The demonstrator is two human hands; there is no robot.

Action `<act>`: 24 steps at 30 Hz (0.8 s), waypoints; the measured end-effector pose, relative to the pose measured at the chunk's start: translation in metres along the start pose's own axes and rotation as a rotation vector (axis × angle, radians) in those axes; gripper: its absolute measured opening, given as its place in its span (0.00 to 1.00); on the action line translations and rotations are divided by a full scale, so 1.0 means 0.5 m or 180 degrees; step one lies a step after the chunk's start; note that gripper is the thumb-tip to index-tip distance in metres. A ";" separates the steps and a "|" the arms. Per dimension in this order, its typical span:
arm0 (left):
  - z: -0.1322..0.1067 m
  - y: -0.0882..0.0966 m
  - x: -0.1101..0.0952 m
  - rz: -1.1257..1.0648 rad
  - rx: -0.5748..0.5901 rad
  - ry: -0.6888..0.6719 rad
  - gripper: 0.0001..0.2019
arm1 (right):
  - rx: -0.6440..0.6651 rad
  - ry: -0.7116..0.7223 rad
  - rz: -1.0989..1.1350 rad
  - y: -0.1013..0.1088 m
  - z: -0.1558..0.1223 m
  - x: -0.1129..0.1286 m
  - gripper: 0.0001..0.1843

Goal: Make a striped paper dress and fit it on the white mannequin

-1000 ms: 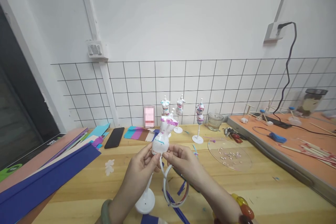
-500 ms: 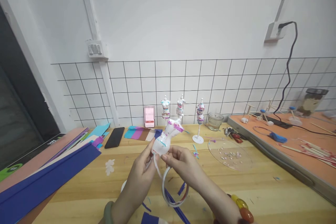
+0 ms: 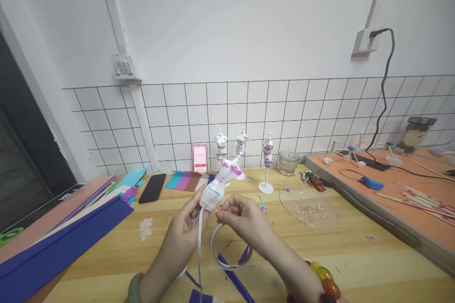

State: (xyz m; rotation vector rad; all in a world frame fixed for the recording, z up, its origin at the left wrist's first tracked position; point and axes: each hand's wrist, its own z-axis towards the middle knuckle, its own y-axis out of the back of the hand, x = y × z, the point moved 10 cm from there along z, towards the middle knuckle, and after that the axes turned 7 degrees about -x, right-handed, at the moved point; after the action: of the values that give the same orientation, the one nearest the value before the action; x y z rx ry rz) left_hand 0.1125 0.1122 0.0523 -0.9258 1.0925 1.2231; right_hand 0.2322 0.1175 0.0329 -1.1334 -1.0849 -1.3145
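In my left hand (image 3: 185,227) is a small white dress-form torso (image 3: 216,187), tilted to the right, with magenta patches at the top and a thin blue mark across the hips. A narrow white strip (image 3: 199,251) hangs from its lower end past my left fingers. My right hand (image 3: 241,215) is closed in a pinch just right of the torso, apart from it. Below those fingers hangs a thin white ring (image 3: 214,248), like a narrow roll of tape, its top edge partly hidden by the hand.
Behind stand several decorated dress forms (image 3: 268,151), a glass bowl (image 3: 289,164) and a pink-screened phone (image 3: 200,158). Coloured sheets (image 3: 64,232) and a black phone (image 3: 152,188) lie left. A clear disc with gems (image 3: 309,206) and an orange-topped board (image 3: 398,180) are right. Blue scraps (image 3: 236,279) lie in front.
My right hand has drawn away from the torso's lower end. The white strip, curved beside the torso before, now hangs straight down. The view has shifted slightly.
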 end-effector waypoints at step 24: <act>0.011 0.018 -0.016 0.0090 0.0108 -0.0131 0.33 | 0.0429 -0.0114 -0.0656 -0.034 -0.036 0.000 0.18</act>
State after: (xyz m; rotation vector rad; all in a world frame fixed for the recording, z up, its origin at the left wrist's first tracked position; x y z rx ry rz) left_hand 0.1041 0.1166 0.0617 -0.8584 1.0937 1.2378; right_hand 0.2144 0.1007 0.0305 -0.9682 -1.3245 -1.3610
